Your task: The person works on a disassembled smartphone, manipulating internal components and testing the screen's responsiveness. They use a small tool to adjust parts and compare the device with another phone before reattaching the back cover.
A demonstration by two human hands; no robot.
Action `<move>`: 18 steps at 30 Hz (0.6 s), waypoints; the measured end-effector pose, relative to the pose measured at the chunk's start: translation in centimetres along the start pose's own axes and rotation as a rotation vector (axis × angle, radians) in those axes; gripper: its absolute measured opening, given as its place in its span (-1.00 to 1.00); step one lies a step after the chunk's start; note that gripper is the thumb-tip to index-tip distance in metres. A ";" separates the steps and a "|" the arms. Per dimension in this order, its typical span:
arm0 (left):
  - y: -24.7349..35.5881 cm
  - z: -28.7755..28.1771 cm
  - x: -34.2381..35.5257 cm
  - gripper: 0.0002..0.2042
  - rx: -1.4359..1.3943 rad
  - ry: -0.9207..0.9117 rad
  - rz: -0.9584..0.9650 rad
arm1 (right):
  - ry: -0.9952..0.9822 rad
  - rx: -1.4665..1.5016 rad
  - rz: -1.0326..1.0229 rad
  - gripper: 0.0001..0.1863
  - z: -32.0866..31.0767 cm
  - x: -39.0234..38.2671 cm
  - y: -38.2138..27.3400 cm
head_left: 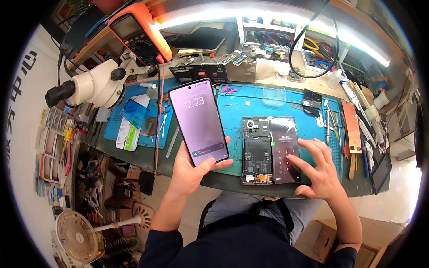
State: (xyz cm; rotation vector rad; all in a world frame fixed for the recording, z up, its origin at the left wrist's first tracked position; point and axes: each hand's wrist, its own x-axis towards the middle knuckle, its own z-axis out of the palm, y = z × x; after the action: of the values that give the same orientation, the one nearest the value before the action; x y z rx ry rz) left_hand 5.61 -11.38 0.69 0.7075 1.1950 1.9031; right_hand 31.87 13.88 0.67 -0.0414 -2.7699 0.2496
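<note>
Left hand (pixel 190 167) gripping a purple-lit phone (pixel 201 120) above the desk (pixel 353 190), close to its front edge. Right hand (pixel 324 172) loosely open, fingers (pixel 308 166) over the lit keypad of a dark screen (pixel 283 138); contact unclear. Opened phone body (pixel 258 154), innards bare, just left of that screen, both on blue mat (pixel 228 114) by the front edge.

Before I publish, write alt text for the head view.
A person's left hand holds up a purple-screened phone; the right hand is at a lit keypad screen beside an opened phone on a blue mat. A white microscope and orange multimeter are at upper left.
</note>
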 end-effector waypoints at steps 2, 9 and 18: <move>0.1 0.2 -0.1 -0.40 0.038 0.018 -0.004 | 0.016 0.011 -0.001 -0.11 0.0 -0.1 0.1; -0.1 0.1 -0.1 -0.41 0.010 -0.009 -0.050 | 0.016 0.019 -0.007 -0.10 0.0 0.0 0.0; -0.5 -0.6 -0.3 -0.39 -0.069 -0.032 -0.029 | 0.073 -0.002 -0.018 -0.13 -0.1 -0.1 -0.2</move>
State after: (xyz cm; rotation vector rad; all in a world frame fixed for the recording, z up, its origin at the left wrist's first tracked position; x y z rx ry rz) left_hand 5.48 -11.83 0.01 0.6775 1.1088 1.8923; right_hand 31.99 13.73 0.76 -0.0253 -2.6968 0.2361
